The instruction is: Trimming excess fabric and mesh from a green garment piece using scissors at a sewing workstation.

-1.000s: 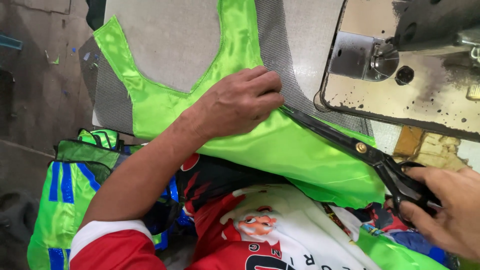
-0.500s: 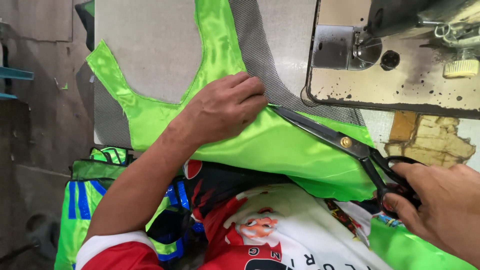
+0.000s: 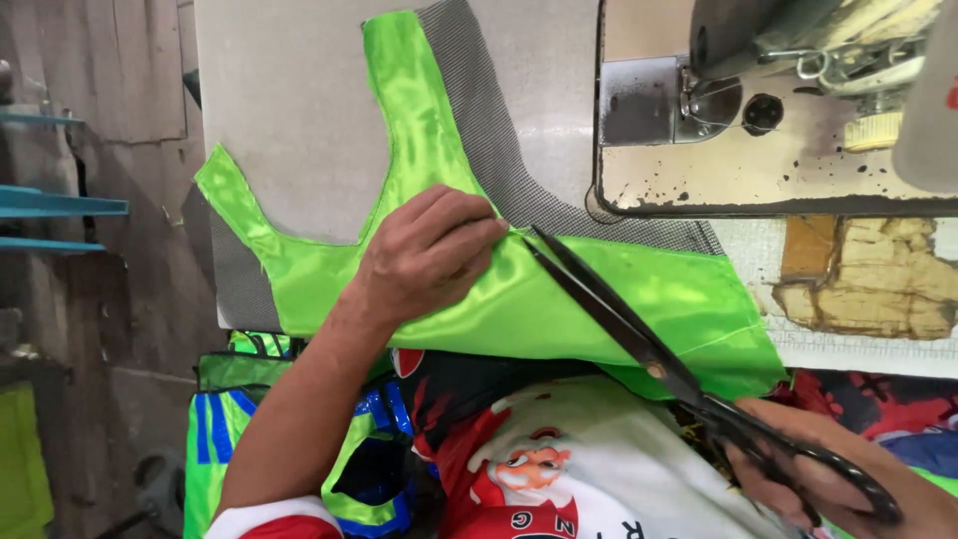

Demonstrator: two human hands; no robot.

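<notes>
Where the table (image 3: 299, 90) runs out of the top of the picture, its far edge is cut off, and the one sewing machine (image 3: 778, 110) on it shows only its speckled bed and the underside of its head; one piece of bright green fabric (image 3: 559, 299) lies flat across the table's near edge, over a grey mesh layer (image 3: 479, 110) that peeks out along its right side and at the lower left; how far the mesh reaches beneath cannot be made out; below the edge a printed shirt (image 3: 539, 469) hides the lap, and a green and blue garment (image 3: 230, 429) hangs half out of sight at the lower left; the left hand (image 3: 429, 255) presses palm down on the green fabric, fingers curled, clasping nothing; the right hand (image 3: 828, 479), partly cut off at the bottom right corner, has its grip closed through the handles of one pair of black scissors (image 3: 639, 334); the blades stand slightly parted, tips touching the fabric just beside the left fingertips (image 3: 494, 228).
</notes>
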